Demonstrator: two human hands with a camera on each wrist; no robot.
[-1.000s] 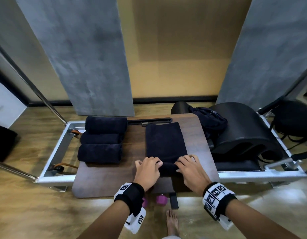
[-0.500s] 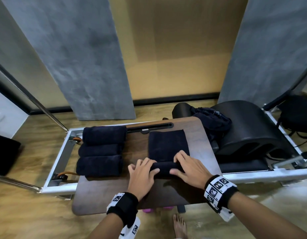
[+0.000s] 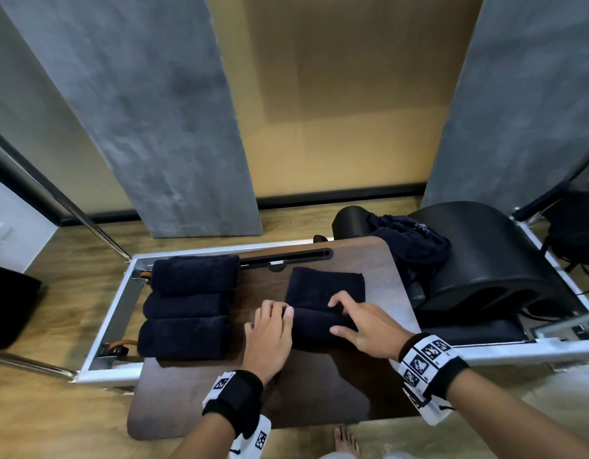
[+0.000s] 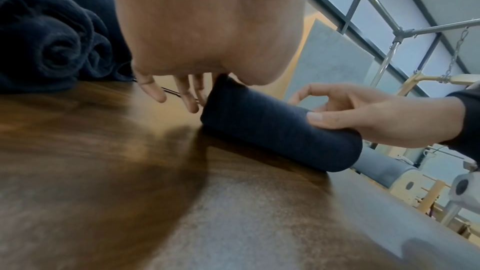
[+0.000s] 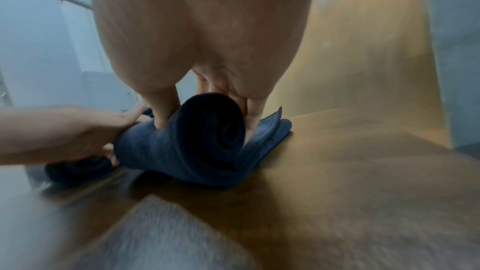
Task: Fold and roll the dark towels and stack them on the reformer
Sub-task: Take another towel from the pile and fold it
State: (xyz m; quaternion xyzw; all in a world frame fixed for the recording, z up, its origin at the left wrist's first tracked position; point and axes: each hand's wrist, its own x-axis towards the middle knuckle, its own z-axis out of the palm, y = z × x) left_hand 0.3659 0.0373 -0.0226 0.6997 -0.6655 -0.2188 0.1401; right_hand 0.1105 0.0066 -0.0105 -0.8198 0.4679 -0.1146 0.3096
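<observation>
A dark towel (image 3: 322,286) lies on the brown board (image 3: 319,392), its near part wound into a roll (image 3: 316,326). My left hand (image 3: 270,329) grips the roll's left end. My right hand (image 3: 362,323) curls over its right end, thumb on the near side and fingers on the far side. The right wrist view shows the spiral end of the roll (image 5: 215,128) between thumb and fingers, with the flat part behind. Three rolled dark towels (image 3: 187,306) lie side by side on the board's left. The left wrist view shows the roll (image 4: 272,130) and those rolled towels (image 4: 52,48).
The board sits across the reformer's white metal frame (image 3: 111,319). A black arc barrel (image 3: 485,260) with a dark cloth bundle (image 3: 409,240) stands at the right. A slanted metal pole (image 3: 71,210) runs at the left. My bare foot (image 3: 346,442) is below the board's near edge.
Both hands have moved away from me, rolling the towel. The roll has grown thicker and the flat part beyond it is shorter.
</observation>
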